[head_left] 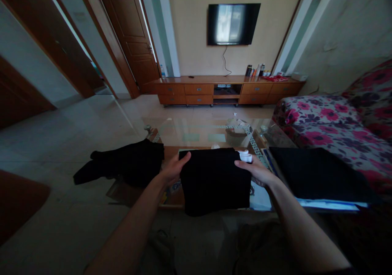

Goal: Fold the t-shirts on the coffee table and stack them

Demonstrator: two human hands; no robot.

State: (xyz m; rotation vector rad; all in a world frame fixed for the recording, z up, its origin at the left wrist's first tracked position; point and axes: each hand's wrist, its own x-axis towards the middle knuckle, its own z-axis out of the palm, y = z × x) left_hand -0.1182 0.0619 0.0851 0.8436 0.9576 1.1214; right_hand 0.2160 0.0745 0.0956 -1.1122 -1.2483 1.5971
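Observation:
A folded black garment (pixel 216 181) hangs between my hands over the near edge of the glass table, its lower edge drooping. White fabric (pixel 245 156) shows at its upper right corner. My left hand (pixel 177 167) grips the left side, thumb on top and fingers underneath. On the right side, my right hand (pixel 256 171) pinches it the same way, close to the white part. Another black garment (pixel 131 160) lies loosely spread at the table's left, one end hanging past the edge. To the right rests a flat black cloth (pixel 318 173), neatly laid.
The glass table (pixel 190 132) has a patterned border, with a bin (pixel 237 134) visible beyond or through it. A floral sofa (pixel 324 111) stands at right. Ahead, a wooden TV cabinet (pixel 199 89) carries several bottles, under a wall-mounted television (pixel 234 24). A brown rounded surface (pixel 21 201) is at left.

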